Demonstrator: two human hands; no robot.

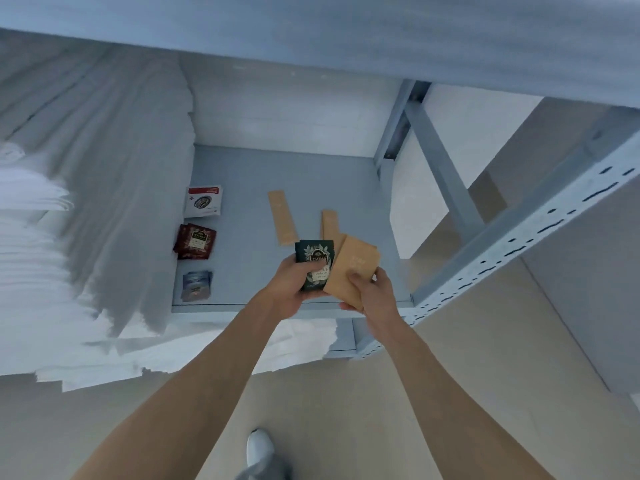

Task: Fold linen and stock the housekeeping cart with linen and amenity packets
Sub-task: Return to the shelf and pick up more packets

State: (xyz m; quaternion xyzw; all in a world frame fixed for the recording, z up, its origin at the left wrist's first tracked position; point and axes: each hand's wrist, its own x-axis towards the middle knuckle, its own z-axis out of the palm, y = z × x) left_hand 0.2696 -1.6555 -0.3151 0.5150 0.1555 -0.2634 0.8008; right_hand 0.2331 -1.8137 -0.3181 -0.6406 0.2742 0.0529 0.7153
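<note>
A tall stack of folded white linen (86, 188) fills the left part of the grey metal shelf (294, 174), up against its left edge. The bare right part of the shelf carries the amenity packets: along the linen side, from back to front edge, a white-and-red sachet (203, 201), dark red tea packets (195, 241) and bluish-grey packets (196, 285); near the middle, two long tan paper sleeves (282, 217) lie with their long axes running front to back.

Just above the front edge, the left hand (294, 285) grips a dark green tea packet (314, 263), thumb across its face. The right hand (370, 292) pinches a small sheaf of tan kraft-paper packets (351, 268), long axis pointing to the back right corner. The packets touch side by side. The open shelf lies straight ahead of both hands; the right hand is nearer the tan sleeves, so its sheaf likely goes there.
</note>
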